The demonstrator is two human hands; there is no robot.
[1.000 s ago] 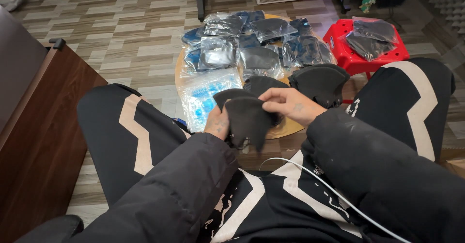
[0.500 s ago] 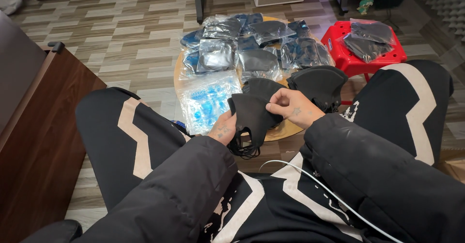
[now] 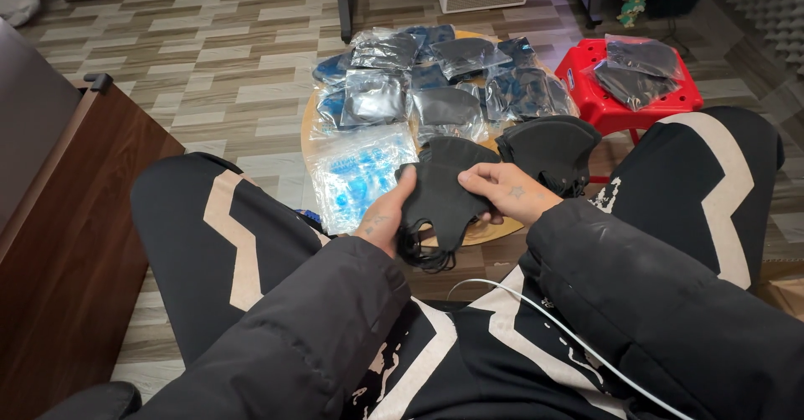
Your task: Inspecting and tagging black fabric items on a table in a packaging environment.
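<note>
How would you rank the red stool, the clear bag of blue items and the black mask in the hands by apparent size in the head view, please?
1. Red stool, though it is farthest.
2. Clear bag of blue items, looking close to the stool; unsure.
3. Black mask, held by left hand and right hand.

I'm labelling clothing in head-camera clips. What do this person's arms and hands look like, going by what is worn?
Both arms are in bulky, matte black padded jacket sleeves, the left sleeve and the right sleeve, each ending at the wrist. The left hand and the right hand are bare, with no gloves; each carries a small dark marking on its back. A thin white cable runs beside the right sleeve.
</note>
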